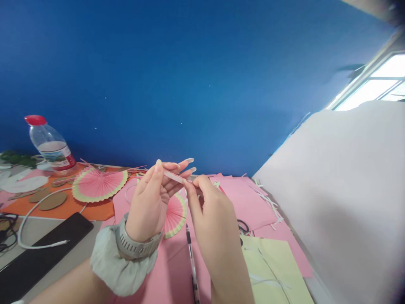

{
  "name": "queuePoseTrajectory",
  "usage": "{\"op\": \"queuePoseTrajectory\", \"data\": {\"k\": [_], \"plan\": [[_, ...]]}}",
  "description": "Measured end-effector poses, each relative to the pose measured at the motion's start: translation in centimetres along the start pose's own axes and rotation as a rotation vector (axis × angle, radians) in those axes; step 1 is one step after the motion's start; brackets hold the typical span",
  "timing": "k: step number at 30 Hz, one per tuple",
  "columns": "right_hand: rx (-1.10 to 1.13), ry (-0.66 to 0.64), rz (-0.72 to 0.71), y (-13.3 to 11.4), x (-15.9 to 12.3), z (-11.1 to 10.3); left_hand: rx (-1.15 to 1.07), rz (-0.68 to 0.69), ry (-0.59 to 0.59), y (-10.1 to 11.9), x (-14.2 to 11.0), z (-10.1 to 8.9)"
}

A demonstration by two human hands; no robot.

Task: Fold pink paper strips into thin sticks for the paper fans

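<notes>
A narrow pale pink paper strip [174, 176] stretches between my two hands, above the table. My left hand [155, 190] pinches one end between thumb and forefinger, its other fingers stretched out behind the strip. With thumb and bent forefinger, my right hand [211, 211] grips the other end. Behind and below my hands lies a pink pleated paper fan [174, 213] with a yellow-green edge, partly covered by my left hand. A pen [190, 253] rests on pink paper [174, 266] between my forearms. My left wrist wears a grey watch and a pale scrunchie.
Another pleated fan [99, 184] lies on orange paper [101, 211] at left, near brown cardboard discs [53, 201]. A red-capped bottle [52, 145], white cable [38, 247] and black phone [47, 253] are further left. Scissors handles [243, 226] and yellow paper [275, 261] lie right. A blue wall [190, 84] rises behind.
</notes>
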State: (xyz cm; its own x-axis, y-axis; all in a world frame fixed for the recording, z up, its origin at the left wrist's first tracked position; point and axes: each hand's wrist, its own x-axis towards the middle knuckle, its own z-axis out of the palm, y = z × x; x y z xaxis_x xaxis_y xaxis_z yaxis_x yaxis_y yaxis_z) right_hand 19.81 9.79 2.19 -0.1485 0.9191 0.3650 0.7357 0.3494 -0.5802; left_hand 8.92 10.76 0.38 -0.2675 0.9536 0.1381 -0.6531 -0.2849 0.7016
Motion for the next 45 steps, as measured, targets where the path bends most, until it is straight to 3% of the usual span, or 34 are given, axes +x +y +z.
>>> {"op": "queuePoseTrajectory", "data": {"k": [17,21,27,34,39,45], "plan": [[0.048,0.012,-0.035,1.1,0.2,0.1,-0.035,0.056,-0.020,-0.4,-0.6,0.3],[0.109,0.002,-0.046,1.0,0.1,-0.4,0.052,0.107,-0.061,-1.2,-1.1,0.4],[0.134,-0.076,-0.068,0.5,0.1,-0.8,0.145,0.052,-0.112,-1.4,-0.9,0.2],[0.273,-0.124,-0.007,0.1,-0.4,-1.1,0.224,0.287,-0.062,-1.1,-1.5,0.2],[0.214,-0.125,0.023,-0.4,-0.6,-1.0,0.248,0.414,-0.001,-1.3,-1.4,0.4],[0.236,-0.096,-0.045,-0.8,-0.8,-0.9,0.254,0.515,0.041,-1.5,-1.2,0.5]]}}
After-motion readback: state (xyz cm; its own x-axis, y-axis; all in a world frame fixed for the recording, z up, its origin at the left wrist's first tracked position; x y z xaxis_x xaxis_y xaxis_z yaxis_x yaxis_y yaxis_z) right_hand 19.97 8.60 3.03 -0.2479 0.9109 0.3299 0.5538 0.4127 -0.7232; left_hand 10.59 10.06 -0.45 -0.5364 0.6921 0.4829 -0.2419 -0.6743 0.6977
